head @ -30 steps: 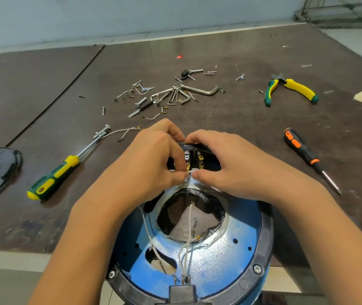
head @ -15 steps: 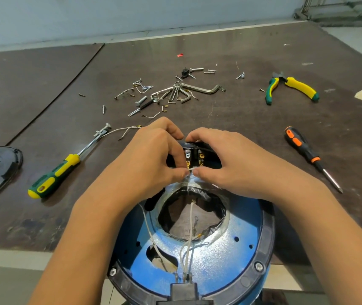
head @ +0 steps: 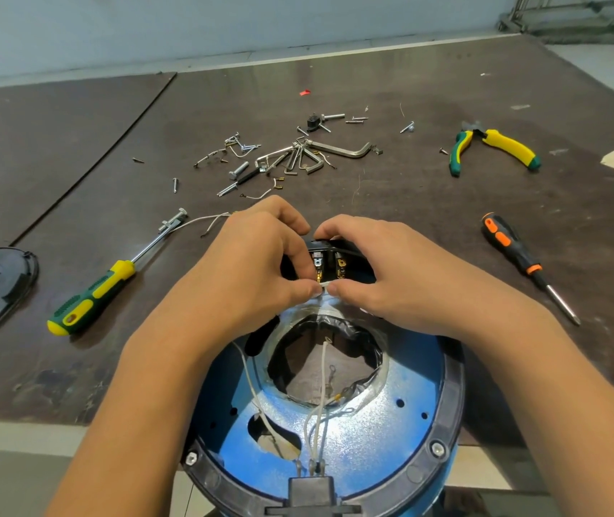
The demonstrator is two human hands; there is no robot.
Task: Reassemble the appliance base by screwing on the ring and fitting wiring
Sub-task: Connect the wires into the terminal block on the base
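Right now the left hand (head: 245,270) & right hand (head: 380,270) each pinch a thin white wire (head: 323,289) btw thumb and finger, tips nearly touching, right at the black terminal block (head: 329,261). That block sits at the far edge of the blue base (head: 391,442), black ring (head: 451,397) on its rim, at the near edge of the desk (head: 410,203). Green-yellow screwdriver (head: 92,296) lies left, pliers (head: 492,147) far right.

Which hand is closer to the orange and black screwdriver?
Right. The right hand lies just left of the orange and black screwdriver; the left hand is farther left, beyond it. Both pinch a white wire.
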